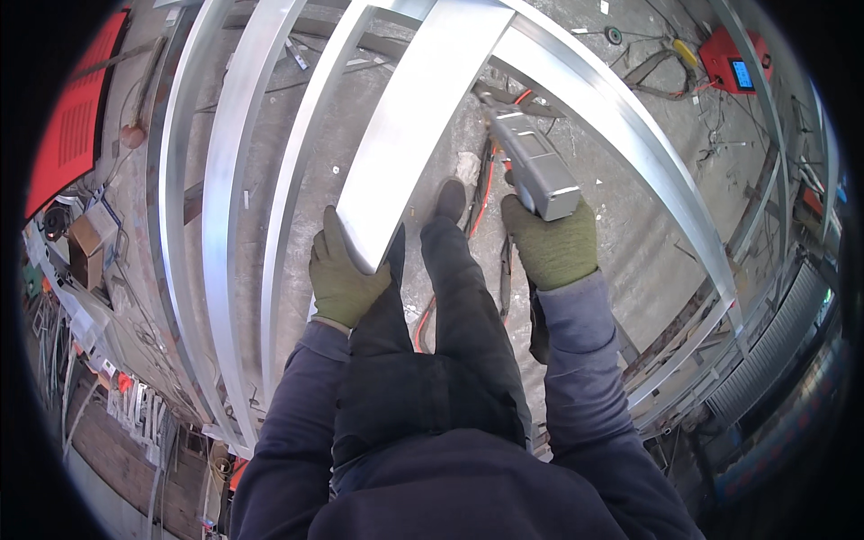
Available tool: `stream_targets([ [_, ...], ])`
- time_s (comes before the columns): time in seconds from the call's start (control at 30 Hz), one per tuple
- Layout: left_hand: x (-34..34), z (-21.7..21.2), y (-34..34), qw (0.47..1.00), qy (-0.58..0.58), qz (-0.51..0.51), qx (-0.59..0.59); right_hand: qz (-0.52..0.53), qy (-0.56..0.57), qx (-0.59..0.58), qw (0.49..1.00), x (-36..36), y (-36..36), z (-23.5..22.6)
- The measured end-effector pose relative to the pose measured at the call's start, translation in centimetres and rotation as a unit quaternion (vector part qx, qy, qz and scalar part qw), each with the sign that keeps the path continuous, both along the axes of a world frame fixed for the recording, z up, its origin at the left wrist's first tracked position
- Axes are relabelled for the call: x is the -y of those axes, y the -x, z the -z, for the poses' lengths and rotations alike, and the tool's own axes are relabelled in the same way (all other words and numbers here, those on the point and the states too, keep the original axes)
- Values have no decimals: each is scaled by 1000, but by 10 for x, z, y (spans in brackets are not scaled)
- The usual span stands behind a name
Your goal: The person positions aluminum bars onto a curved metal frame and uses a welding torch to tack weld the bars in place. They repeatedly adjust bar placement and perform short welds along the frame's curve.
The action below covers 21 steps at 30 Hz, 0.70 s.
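Note:
My left hand [346, 277], in a green glove, grips the near end of a wide, shiny metal bar [418, 117]. Its fingers lie along the bar's left edge and its thumb passes across the end. The bar slants away and to the right, and its far end meets a long metal frame piece [594, 85]. My right hand [551, 236], gloved the same way, is closed round a grey, boxy welding gun [533, 160]. The gun's dark nozzle points away toward the bar's right edge, near the joint. The glove and the gun's body hide the grip.
Several parallel metal bars [225, 198] stand to the left. A red machine with a lit screen [733, 61] sits at the far right. Orange and black cables [477, 211] run over the concrete floor beside my feet. A cardboard box [92, 241] and a red panel [74, 108] are leftward.

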<state>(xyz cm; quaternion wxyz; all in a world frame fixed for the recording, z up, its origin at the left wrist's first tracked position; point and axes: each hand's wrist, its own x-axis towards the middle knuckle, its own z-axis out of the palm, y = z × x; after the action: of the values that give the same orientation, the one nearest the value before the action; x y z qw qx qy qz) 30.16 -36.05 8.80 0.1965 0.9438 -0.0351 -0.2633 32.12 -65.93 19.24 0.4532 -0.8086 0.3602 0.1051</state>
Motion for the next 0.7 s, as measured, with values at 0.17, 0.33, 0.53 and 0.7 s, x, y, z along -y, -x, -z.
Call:
stream_targets([
  [0.17,0,0,0,1000,3,6,8,-9,15,14,1000,0,1,2],
  [0.33,-2,4,3,999,14,11,30,23,-55,8,998,4,3,-2],
  [0.53,-2,2,0,1000,17,11,22,20,-61,29,998,10,6,3],
  [0.7,-1,2,1,1000,18,9,22,3,-14,30,999,12,8,6],
])
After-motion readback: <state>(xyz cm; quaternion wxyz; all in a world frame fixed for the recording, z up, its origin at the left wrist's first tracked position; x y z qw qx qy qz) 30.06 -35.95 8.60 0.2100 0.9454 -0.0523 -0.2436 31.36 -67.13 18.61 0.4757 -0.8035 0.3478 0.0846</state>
